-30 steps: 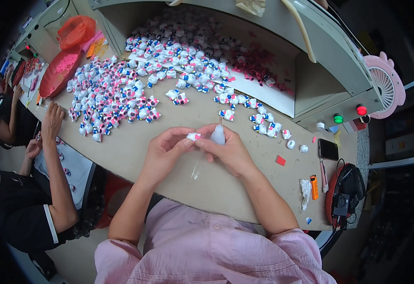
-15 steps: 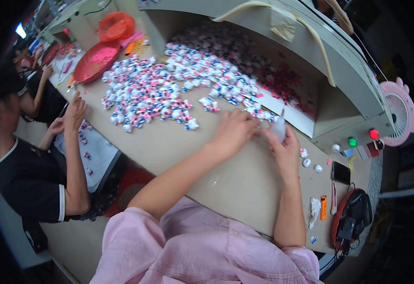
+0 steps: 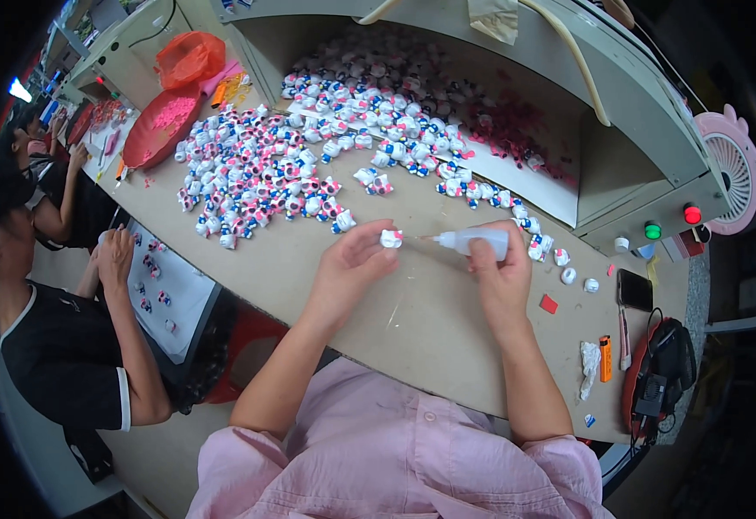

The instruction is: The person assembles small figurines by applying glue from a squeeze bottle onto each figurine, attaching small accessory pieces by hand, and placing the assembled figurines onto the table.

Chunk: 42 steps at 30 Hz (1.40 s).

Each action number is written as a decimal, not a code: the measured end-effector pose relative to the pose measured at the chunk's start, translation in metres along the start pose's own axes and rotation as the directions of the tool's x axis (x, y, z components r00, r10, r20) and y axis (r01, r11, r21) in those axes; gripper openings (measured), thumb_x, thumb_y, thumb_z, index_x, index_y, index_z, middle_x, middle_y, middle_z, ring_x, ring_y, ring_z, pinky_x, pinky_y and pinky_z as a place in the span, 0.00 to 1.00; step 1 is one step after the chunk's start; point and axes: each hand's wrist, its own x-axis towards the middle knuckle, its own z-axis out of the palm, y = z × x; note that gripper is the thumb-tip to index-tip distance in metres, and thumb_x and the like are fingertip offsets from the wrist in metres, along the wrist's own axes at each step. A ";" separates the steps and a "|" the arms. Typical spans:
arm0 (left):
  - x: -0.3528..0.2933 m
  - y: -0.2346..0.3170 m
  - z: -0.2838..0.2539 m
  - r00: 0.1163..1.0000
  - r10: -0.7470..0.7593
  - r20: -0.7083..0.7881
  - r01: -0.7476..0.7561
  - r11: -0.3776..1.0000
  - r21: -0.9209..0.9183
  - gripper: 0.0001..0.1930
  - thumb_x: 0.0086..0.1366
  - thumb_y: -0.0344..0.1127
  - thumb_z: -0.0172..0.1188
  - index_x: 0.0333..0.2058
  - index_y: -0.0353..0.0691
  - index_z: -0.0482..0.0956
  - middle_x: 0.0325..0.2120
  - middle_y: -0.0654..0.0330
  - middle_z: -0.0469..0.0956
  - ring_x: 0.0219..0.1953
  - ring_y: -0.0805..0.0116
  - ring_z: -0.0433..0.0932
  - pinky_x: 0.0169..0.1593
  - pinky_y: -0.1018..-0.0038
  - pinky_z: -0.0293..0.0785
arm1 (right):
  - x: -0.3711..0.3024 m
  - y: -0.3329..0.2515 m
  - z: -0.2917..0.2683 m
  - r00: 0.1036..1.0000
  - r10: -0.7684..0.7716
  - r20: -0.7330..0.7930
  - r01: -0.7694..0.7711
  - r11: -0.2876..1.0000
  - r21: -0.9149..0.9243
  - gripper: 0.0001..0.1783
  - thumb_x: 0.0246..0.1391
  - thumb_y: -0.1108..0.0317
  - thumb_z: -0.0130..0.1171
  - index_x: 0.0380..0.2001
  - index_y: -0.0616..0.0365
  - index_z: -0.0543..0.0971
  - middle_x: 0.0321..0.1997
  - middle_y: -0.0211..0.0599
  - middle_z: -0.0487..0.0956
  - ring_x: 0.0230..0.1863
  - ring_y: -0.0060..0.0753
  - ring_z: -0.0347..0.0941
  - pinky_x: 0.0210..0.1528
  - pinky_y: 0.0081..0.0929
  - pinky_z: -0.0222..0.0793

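Note:
My left hand [image 3: 354,264] pinches a small white figurine head [image 3: 390,239] with a pink spot, between thumb and fingertips. In my right hand [image 3: 501,277] lies a translucent squeeze bottle [image 3: 473,241], tipped sideways. Its thin needle tip [image 3: 428,237] points left at the figurine head, with a small gap. Ahead of my hands spreads a big heap of small white, blue and pink figurines [image 3: 253,173]. A row of figurines [image 3: 477,190] curves along the cabinet edge toward my right hand. Loose white heads [image 3: 568,275] rest right of that hand.
A grey cabinet [image 3: 646,156] with an open bay holds more figurines and pink pieces. Right lie a red scrap [image 3: 549,304], phone [image 3: 635,290], orange lighter [image 3: 605,358] and crumpled tissue [image 3: 590,368]. A pink fan [image 3: 733,173] and red bowl [image 3: 163,125] flank the table. A co-worker [image 3: 67,337] sits left.
My hands have moved apart and nearer to me. The bottle has gone from upright to sideways, and a figurine head now shows in my left hand. A red scrap is now visible.

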 end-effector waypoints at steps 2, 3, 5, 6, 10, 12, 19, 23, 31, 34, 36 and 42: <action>-0.002 -0.009 -0.001 0.998 0.045 -0.044 -0.046 0.999 -0.029 0.22 0.67 0.25 0.61 0.59 0.35 0.71 0.48 0.57 0.79 0.51 0.69 0.79 0.52 0.74 0.79 | -0.004 -0.007 0.004 0.996 -0.094 -0.003 0.092 0.983 -0.161 0.15 0.57 0.62 0.68 0.37 0.60 0.75 0.31 0.30 0.78 0.30 0.23 0.74 0.31 0.24 0.69; -0.002 -0.011 0.000 0.998 0.039 -0.041 -0.041 0.999 -0.036 0.22 0.67 0.25 0.61 0.59 0.35 0.71 0.48 0.57 0.79 0.51 0.69 0.79 0.52 0.74 0.79 | -0.005 -0.007 0.005 0.981 -0.192 0.034 0.194 0.938 -0.287 0.15 0.54 0.63 0.70 0.36 0.60 0.76 0.32 0.33 0.78 0.30 0.27 0.75 0.32 0.26 0.70; -0.003 -0.012 0.003 0.995 0.073 -0.072 -0.069 0.996 0.059 0.22 0.66 0.26 0.62 0.59 0.35 0.72 0.43 0.59 0.81 0.45 0.74 0.80 0.50 0.78 0.76 | -0.007 -0.010 0.009 0.947 -0.306 0.098 0.318 0.848 -0.424 0.16 0.48 0.66 0.74 0.35 0.60 0.77 0.32 0.39 0.78 0.30 0.36 0.76 0.31 0.30 0.70; -0.003 -0.012 0.005 0.995 0.069 -0.068 -0.066 0.997 0.051 0.22 0.66 0.26 0.62 0.59 0.35 0.72 0.43 0.59 0.81 0.45 0.74 0.80 0.50 0.78 0.76 | -0.006 -0.009 0.010 0.948 -0.303 0.099 0.315 0.845 -0.431 0.16 0.48 0.66 0.74 0.35 0.60 0.77 0.32 0.39 0.78 0.30 0.36 0.76 0.31 0.30 0.70; -0.005 -0.010 0.007 0.993 0.069 -0.093 -0.060 0.994 0.090 0.22 0.65 0.26 0.62 0.58 0.35 0.73 0.44 0.58 0.81 0.45 0.74 0.80 0.49 0.79 0.76 | -0.005 -0.004 0.012 0.900 -0.407 0.156 0.432 0.787 -0.439 0.17 0.46 0.66 0.75 0.35 0.59 0.77 0.31 0.39 0.78 0.30 0.40 0.76 0.30 0.33 0.70; -0.005 -0.010 0.007 0.994 0.056 -0.097 -0.047 0.995 0.091 0.22 0.65 0.25 0.63 0.58 0.35 0.73 0.44 0.58 0.81 0.45 0.74 0.80 0.49 0.79 0.76 | -0.006 -0.004 0.013 0.890 -0.424 0.165 0.452 0.781 -0.430 0.18 0.45 0.65 0.75 0.35 0.59 0.77 0.31 0.39 0.78 0.30 0.41 0.76 0.30 0.34 0.70; -0.004 -0.013 0.007 0.991 0.080 -0.104 -0.067 0.991 0.118 0.21 0.64 0.24 0.64 0.56 0.35 0.76 0.49 0.59 0.77 0.47 0.73 0.80 0.50 0.78 0.76 | -0.006 -0.002 0.015 0.895 -0.408 0.182 0.444 0.773 -0.453 0.19 0.45 0.64 0.75 0.35 0.59 0.77 0.31 0.39 0.78 0.30 0.43 0.75 0.30 0.35 0.70; -0.003 -0.015 0.007 0.991 0.096 -0.095 -0.081 0.985 0.155 0.21 0.64 0.24 0.63 0.56 0.36 0.76 0.49 0.59 0.76 0.48 0.73 0.80 0.50 0.78 0.76 | -0.006 0.000 0.016 0.887 -0.421 0.189 0.460 0.770 -0.442 0.19 0.44 0.64 0.76 0.35 0.59 0.76 0.30 0.39 0.77 0.30 0.43 0.75 0.30 0.35 0.70; -0.003 -0.013 0.006 0.993 0.073 -0.089 -0.060 0.988 0.140 0.21 0.64 0.24 0.63 0.56 0.35 0.75 0.47 0.58 0.79 0.48 0.72 0.80 0.50 0.78 0.76 | -0.006 -0.004 0.013 0.906 -0.368 0.208 0.423 0.786 -0.452 0.18 0.45 0.63 0.75 0.33 0.59 0.77 0.30 0.39 0.77 0.30 0.42 0.75 0.31 0.35 0.70; -0.004 -0.011 0.005 0.994 0.058 -0.088 -0.046 0.990 0.133 0.21 0.64 0.24 0.63 0.56 0.34 0.75 0.47 0.58 0.79 0.48 0.72 0.80 0.50 0.78 0.76 | -0.005 -0.003 0.014 0.903 -0.384 0.191 0.429 0.786 -0.446 0.18 0.45 0.64 0.75 0.33 0.59 0.77 0.30 0.38 0.77 0.29 0.41 0.75 0.30 0.34 0.70; -0.004 -0.010 0.006 0.995 0.043 -0.089 -0.031 0.991 0.129 0.21 0.64 0.24 0.63 0.56 0.34 0.75 0.47 0.58 0.79 0.48 0.72 0.80 0.50 0.78 0.76 | -0.005 -0.002 0.014 0.897 -0.398 0.191 0.441 0.780 -0.443 0.17 0.45 0.64 0.75 0.34 0.59 0.77 0.30 0.38 0.77 0.29 0.41 0.75 0.30 0.34 0.70; -0.002 -0.012 0.004 0.987 0.127 -0.097 -0.116 0.987 0.114 0.19 0.63 0.23 0.63 0.54 0.33 0.75 0.49 0.56 0.78 0.49 0.71 0.80 0.52 0.77 0.76 | -0.006 -0.001 0.011 0.908 -0.390 0.151 0.417 0.821 -0.391 0.17 0.46 0.66 0.75 0.35 0.58 0.77 0.30 0.38 0.78 0.29 0.39 0.75 0.29 0.32 0.70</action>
